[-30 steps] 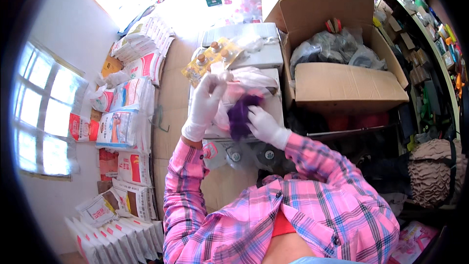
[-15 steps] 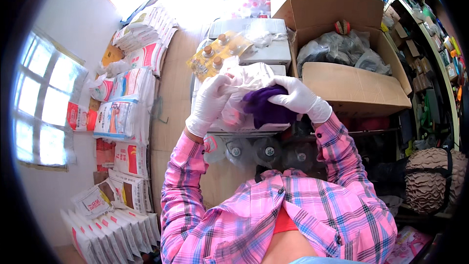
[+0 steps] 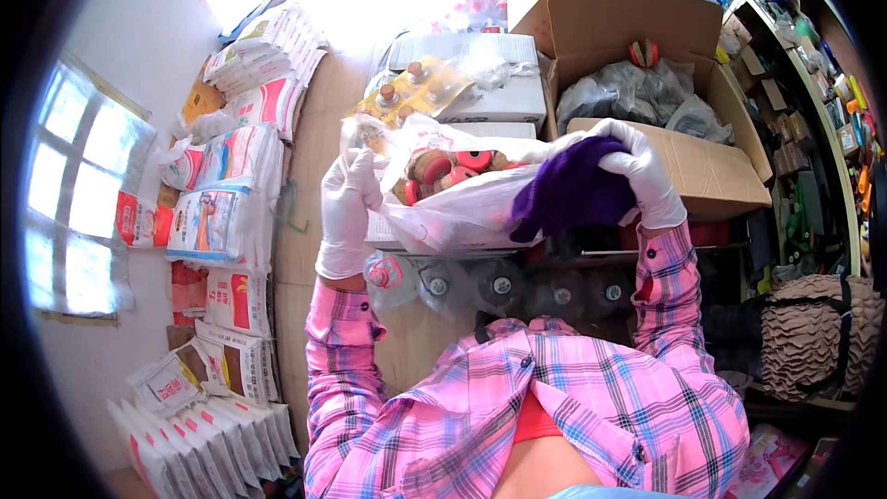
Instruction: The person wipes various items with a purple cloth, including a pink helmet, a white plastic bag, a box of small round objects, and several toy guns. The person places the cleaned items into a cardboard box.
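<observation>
Left of centre, a white plastic bag is gripped by the fingers of the left hand; mid-frame, red-and-brown rounded items are contained in it; right of centre, purple cloth is gripped by the fingers of the right hand.

The left hand, in a white glove, pinches one edge of a pale plastic bag. The right hand, also gloved, holds a purple cloth at the bag's other end. The bag gapes, showing round red and brown things. Beyond lie yellow pouches; right of them stands an open cardboard box. Clear bottles stand nearer the person.
</observation>
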Available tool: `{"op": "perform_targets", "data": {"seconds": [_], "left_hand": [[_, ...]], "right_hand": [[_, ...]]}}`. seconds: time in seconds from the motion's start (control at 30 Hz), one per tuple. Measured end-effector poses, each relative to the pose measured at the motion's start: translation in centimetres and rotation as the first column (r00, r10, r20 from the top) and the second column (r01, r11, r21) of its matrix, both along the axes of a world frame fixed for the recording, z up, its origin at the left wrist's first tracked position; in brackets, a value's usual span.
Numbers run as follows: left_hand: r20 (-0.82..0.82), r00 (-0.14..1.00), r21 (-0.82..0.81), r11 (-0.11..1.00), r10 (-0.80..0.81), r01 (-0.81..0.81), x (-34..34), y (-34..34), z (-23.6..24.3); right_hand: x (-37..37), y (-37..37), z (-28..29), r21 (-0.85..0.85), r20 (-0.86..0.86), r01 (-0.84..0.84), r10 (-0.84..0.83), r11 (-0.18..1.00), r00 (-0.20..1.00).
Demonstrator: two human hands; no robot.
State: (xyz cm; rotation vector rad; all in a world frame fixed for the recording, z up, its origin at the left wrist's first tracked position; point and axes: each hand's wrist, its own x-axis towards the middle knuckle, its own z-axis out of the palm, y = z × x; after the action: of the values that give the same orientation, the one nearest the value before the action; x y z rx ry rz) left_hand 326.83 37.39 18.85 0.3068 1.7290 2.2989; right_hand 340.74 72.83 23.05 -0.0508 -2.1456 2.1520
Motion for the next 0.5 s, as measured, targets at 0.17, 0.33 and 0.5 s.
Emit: {"op": "perform_targets", "data": {"seconds": [0.17,0.33,0.5], "left_hand": [[-0.025,0.938,0.032,0.938,-0.346,0.346,1.3,-0.6,6.3],[-0.17,0.844,-0.238,0.852,-0.51,0.467,3.2,1.2,8.0],[0.184,0.806,-0.395,0.708,-0.563,0.585,1.5,4.0,8.5]], "right_hand": [[-0.1,-2.3,2.6,-0.27,0.059,-0.396,0.426,0.878,0.903],[-1.1,-4.3,5.1,-0.192,-0.185,-0.493,0.462,0.849,0.867],[-3.3,-8.3,4.6,0.678,-0.315,-0.328,0.663,0.658,0.679]]}}
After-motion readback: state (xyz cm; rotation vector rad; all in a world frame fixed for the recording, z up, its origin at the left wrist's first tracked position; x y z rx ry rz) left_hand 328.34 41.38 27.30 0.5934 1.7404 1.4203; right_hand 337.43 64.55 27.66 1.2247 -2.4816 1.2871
